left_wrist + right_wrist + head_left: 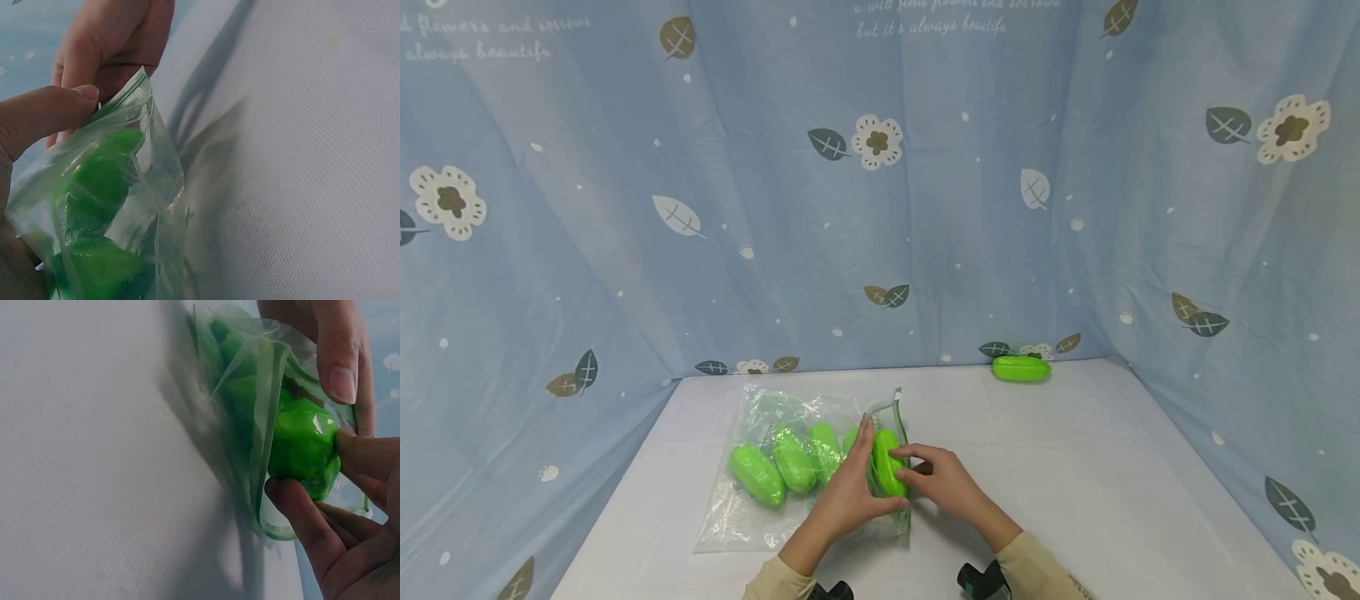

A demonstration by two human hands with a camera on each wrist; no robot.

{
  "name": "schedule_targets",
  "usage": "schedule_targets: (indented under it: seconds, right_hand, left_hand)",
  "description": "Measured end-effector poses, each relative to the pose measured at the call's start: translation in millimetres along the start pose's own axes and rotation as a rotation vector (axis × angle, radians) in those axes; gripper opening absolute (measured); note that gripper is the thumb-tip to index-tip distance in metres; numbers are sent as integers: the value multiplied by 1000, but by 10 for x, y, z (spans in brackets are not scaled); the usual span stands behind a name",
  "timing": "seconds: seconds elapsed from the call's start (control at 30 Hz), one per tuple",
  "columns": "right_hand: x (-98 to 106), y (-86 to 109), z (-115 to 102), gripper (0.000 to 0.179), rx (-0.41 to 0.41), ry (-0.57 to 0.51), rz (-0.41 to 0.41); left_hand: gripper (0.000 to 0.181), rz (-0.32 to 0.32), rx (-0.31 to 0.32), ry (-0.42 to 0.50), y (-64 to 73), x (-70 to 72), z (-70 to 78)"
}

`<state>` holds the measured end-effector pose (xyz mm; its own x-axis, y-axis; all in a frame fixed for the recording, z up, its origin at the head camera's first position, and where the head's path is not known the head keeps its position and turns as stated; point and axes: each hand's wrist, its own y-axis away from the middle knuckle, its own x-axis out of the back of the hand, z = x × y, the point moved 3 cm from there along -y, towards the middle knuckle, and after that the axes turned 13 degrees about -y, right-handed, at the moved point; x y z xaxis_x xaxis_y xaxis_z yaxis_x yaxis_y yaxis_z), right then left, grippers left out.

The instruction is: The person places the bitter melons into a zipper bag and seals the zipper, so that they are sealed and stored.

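A clear zip bag with a green zip edge lies on the table, its mouth to the right. Inside rest several bright green, long toy vegetables, seen through the plastic. My left hand holds the bag's mouth, thumb at the near side and fingers at the far side. My right hand pinches one shiny, ridged green toy vegetable between thumb and fingers. That vegetable stands in the bag's open mouth, with the zip edge beside it in the right wrist view.
Another green toy vegetable lies at the back right of the white table, against the blue curtain. The curtain walls in the table's back and both sides. Dark wrist devices sit by the sleeves.
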<state>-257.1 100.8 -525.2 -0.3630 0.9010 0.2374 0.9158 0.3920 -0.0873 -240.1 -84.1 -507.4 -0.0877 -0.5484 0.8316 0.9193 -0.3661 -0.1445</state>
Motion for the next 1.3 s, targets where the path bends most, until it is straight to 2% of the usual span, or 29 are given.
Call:
schedule_targets:
  seconds: [0.33,0.6,1.0,1.3]
  right_hand:
    - [-9,-27,23,35,24,11,-8]
    - [-20,-20,20,33,25,-21,-30]
    - [-53,-56,45,33,-16,-30,-35]
    - [-103,-80,15,29,-31,10,-46]
  left_hand:
    - [126,-1,6,-2,-2,8,-2]
    - [127,-5,14,0,-4,10,-12]
    - [126,1,8,-3,8,31,3]
    - [127,-19,15,13,19,27,7]
